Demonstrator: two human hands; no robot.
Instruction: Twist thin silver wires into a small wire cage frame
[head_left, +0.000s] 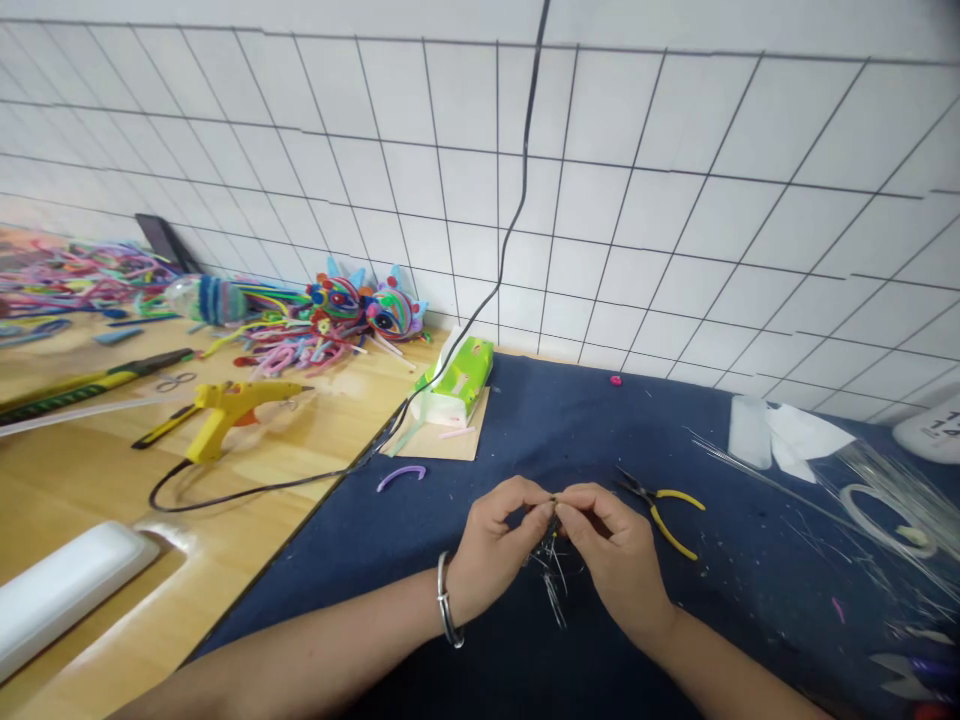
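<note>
My left hand (496, 548) and my right hand (621, 560) meet over the dark blue cloth (585, 430), thumbs and forefingers pinched together. Between the fingertips is a tiny dark piece, mostly covered by the fingers. A bundle of thin wires (553, 585), silvery and dark with a yellow speck, hangs below and between the hands. Just beyond my right hand lie needle-nose pliers (654, 498) with yellow handles. A metal bangle (445, 602) circles my left wrist.
A yellow glue gun (225, 412) lies on the wooden table (300, 440), its black cord (270, 490) running across. A green tissue pack (466, 375) stands behind. Colourful pipe cleaners (75, 280) fill the back left. Loose thin wires (900, 500) spread at right. A tiled wall (637, 220) closes the back.
</note>
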